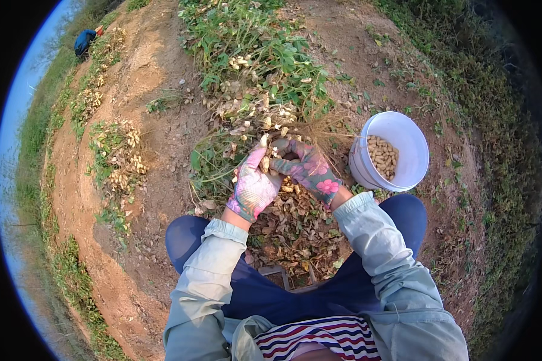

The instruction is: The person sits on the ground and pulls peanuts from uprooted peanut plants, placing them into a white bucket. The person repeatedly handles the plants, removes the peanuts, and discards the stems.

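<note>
My left hand (258, 182), in a floral work glove, is closed around peanut pods (265, 163) at the root end of a pulled peanut plant (253, 106). Against it, my right hand (309, 170), in a matching glove, has its thumb and fingers curled at the same pods and roots; what lies between its fingertips is partly hidden. Thin brown roots (323, 131) stick out above the right hand. Picked peanuts (382, 157) lie in a white plastic bucket (413, 153), right of that hand. A few more pods show on the ground just below both hands.
Leafy peanut plants (257, 40) are heaped ahead of me. Another row of uprooted plants with pods (122, 167) lies on the soil at the left. Dry leaves (298, 221) cover the ground between my knees, by a grey frame (285, 276). A blue object (85, 43) stands far left.
</note>
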